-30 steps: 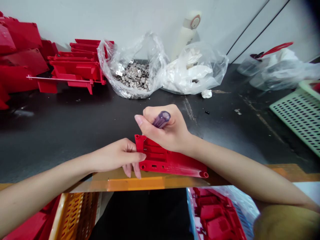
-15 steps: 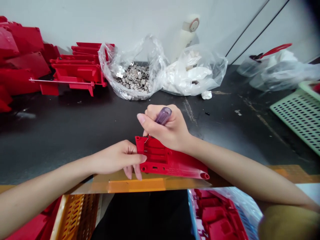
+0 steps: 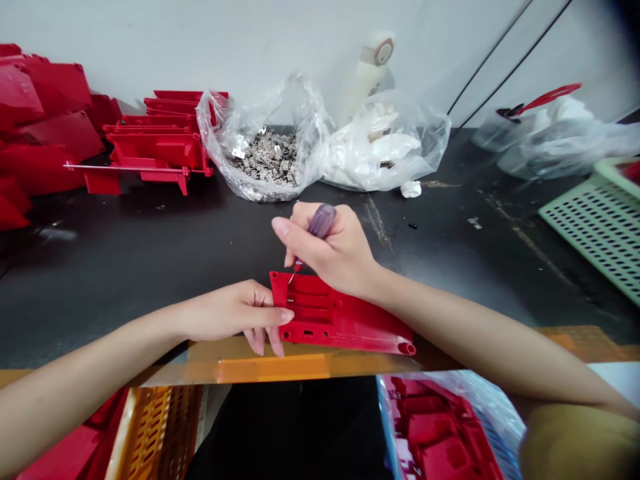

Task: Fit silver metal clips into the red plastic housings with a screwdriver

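A red plastic housing [image 3: 365, 323] with a slotted compartment lies at the table's front edge. My left hand [image 3: 250, 313] grips its left end, thumb on top and fingers beneath. In my right hand [image 3: 333, 243] is a screwdriver [image 3: 321, 221] with a translucent purple handle, the fist closed around it. Its thin shaft slants down and left, and the tip is at the upper left of the compartment. A small metal spring or contact [image 3: 290, 301] shows at the compartment's left wall, just below the tip. My right forearm covers part of the housing's upper right side.
Behind stand a plastic bag of small metal pieces [image 3: 270, 157] and a bag of white items [image 3: 385, 150], with a bottle [image 3: 375, 63]. Red parts [image 3: 155, 147] are stacked at left. A green basket [image 3: 595, 207] stands right; an orange crate [image 3: 150, 427] and red parts [image 3: 440, 427] are below.
My right hand has risen slightly, and the screwdriver stands a little higher, showing more of its shaft. My left hand keeps its hold on the housing.
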{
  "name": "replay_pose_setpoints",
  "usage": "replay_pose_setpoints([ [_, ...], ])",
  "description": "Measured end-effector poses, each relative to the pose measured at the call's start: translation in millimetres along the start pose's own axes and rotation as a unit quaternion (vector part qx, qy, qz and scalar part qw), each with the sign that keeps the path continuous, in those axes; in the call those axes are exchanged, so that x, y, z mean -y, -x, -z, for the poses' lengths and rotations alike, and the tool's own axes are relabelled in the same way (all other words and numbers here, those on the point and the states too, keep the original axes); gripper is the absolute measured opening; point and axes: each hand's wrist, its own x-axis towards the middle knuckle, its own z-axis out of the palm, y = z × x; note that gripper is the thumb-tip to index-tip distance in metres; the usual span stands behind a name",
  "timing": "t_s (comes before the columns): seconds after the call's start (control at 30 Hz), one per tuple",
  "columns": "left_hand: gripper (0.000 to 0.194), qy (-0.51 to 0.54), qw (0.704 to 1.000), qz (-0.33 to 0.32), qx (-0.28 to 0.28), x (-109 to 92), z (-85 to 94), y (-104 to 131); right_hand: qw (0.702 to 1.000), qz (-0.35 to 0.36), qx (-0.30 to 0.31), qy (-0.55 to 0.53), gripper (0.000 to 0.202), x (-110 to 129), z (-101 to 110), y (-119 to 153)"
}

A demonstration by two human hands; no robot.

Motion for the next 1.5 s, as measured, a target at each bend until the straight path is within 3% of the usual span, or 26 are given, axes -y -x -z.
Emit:
replay_pose_setpoints([
  [0.1,0.035,-0.004,1.0,0.006,0.011,-1.7,3.6,0.2,0.994,-0.023,0.011,-0.11,0.038,6.0,2.9,-0.5],
  [0.2,0.029,0.002,1.0,0.004,0.025,-3.5,5.7,-0.3,0.982,-0.037,0.06,-0.176,0.033,10.5,6.0,0.1],
  [0.37,0.025,-0.002,0.999,0.008,0.042,-5.4,7.0,0.3,0.979,-0.008,0.149,-0.142,0.026,7.4,11.0,3.1],
  [0.47,0.027,-0.01,0.999,0.012,0.035,-5.0,6.5,0.9,0.981,0.02,0.167,-0.1,0.028,5.7,10.9,4.3],
  [0.67,0.023,0.002,0.999,0.021,-0.044,-3.2,-5.7,-2.7,0.996,0.015,0.07,-0.056,0.038,15.4,7.8,-1.0],
  [0.77,0.018,0.0,0.989,0.005,-0.148,-3.2,-15.7,-6.3,0.999,-0.011,0.028,-0.019,0.038,26.6,13.8,-5.3],
  [0.87,0.016,-0.025,0.965,-0.052,-0.257,-1.7,-22.4,-8.8,0.999,-0.03,-0.003,0.01,0.039,33.6,23.8,-1.4],
  [1.0,0.013,-0.01,0.931,-0.105,-0.349,3.6,-26.4,-9.7,0.992,-0.109,-0.063,0.023,0.041,28.8,34.3,14.4],
  [1.13,0.01,0.019,0.908,-0.158,-0.388,8.8,-32.9,-11.3,0.974,-0.184,-0.127,-0.039,0.034,21.1,40.2,23.4],
  [1.3,0.012,0.044,0.882,-0.21,-0.42,14.6,-41.3,-17.5,0.955,-0.145,-0.235,-0.108,0.025,19.3,50.8,25.5],
  [1.43,0.009,0.072,0.84,-0.242,-0.481,17.6,-37.5,-22.5,0.958,-0.127,-0.255,0.019,0.032,20.1,67.2,30.6],
  [1.5,0.008,0.075,0.82,-0.259,-0.505,17.6,-33.0,-23.0,0.961,-0.119,-0.221,0.116,0.036,21.4,73.7,34.7],
])
